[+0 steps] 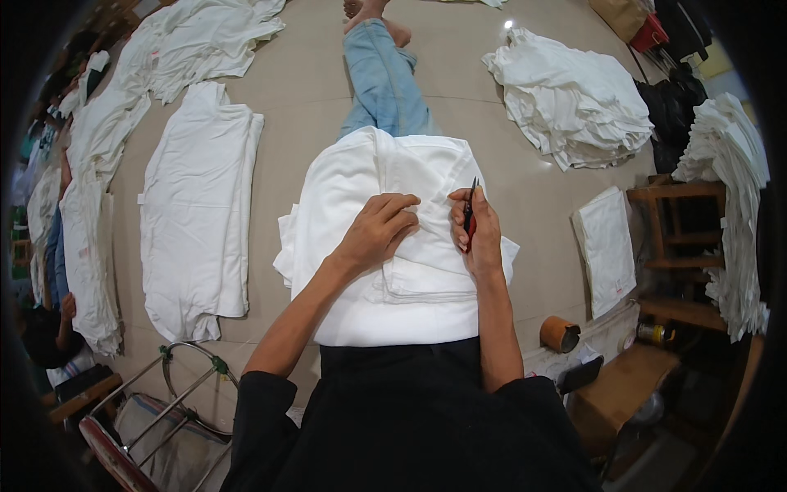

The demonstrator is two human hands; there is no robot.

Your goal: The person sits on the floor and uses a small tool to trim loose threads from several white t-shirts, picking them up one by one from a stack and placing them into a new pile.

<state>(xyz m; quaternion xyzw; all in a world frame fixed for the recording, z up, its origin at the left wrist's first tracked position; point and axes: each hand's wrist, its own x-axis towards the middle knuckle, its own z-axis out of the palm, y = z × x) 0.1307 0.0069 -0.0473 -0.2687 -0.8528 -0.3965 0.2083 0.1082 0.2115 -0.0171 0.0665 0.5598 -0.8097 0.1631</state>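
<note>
A white cloth garment point(344, 178) lies in loose folds across my lap, over the blue jeans point(384, 80) of my outstretched legs. Resting on its middle is my left hand point(384, 227), fingers bent towards the right; whether they pinch the fabric cannot be told. My right hand point(479, 224) holds small red and black thread snips point(471, 215), their points directed away from me, at the garment's right side. Some of the snips is hidden by my fingers. Further white cloth edges point(286, 240) stick out beneath the garment on both sides.
Folded white garments point(197, 209) lie on the tiled floor at left, a white heap point(572, 98) at upper right. At right are a folded white cloth point(605, 252), a wooden stool point(676, 190) and a brown cup point(559, 334). A metal-legged stool point(178, 393) stands lower left; another person point(55, 332) sits beyond.
</note>
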